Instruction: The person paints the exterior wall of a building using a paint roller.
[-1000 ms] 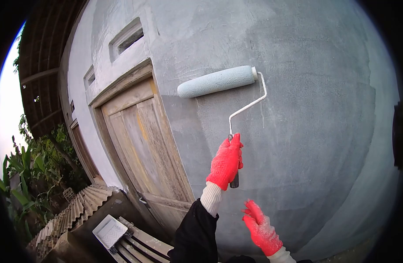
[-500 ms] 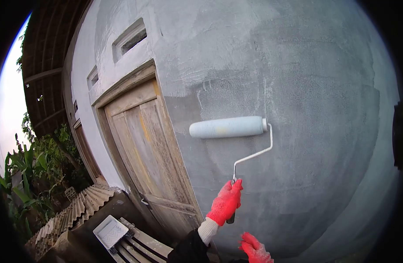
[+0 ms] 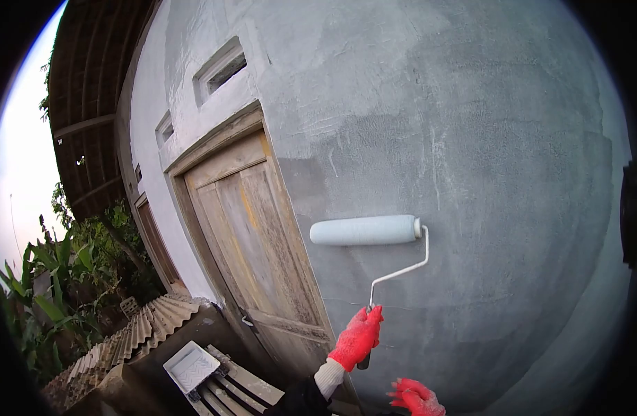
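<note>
Red-gloved, the left hand [image 3: 356,341] wraps its fingers around the handle [image 3: 364,361] of a paint roller [image 3: 363,230], whose pale blue cover lies nearly level against the grey wall [image 3: 499,229], right of the wooden door [image 3: 239,239]. Low down, the right hand [image 3: 417,398] spreads its fingers loosely. 1 paint tray [image 3: 191,367] sits on the slatted surface [image 3: 243,383].

Red work gloves [image 3: 357,338], whitish smudges on one, with cream ribbed cuffs [image 3: 329,378] and black sleeves [image 3: 301,401].
</note>
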